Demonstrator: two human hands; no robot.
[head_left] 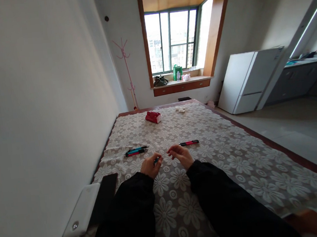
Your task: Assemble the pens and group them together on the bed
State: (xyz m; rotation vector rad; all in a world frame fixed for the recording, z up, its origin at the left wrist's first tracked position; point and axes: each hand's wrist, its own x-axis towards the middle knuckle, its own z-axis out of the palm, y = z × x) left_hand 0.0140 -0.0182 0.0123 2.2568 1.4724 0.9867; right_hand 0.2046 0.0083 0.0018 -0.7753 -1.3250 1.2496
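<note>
My left hand (150, 166) is closed around a teal pen (156, 159) whose tip sticks out toward the right. My right hand (181, 155) hovers just beside it, fingers curled and pinched together; whether it holds a small part I cannot tell. Both hands sit over a table covered by a white floral lace cloth (222, 164). Two pens, one teal and one red (136, 151), lie side by side to the left beyond my left hand. A single red pen (188, 143) lies just beyond my right hand.
A red packet (153, 116) and a crumpled white item (180, 109) lie at the table's far end. A white device (81, 210) and a dark phone (105, 190) rest at the near left edge. White wall on the left, window ahead, white fridge (249, 79) right.
</note>
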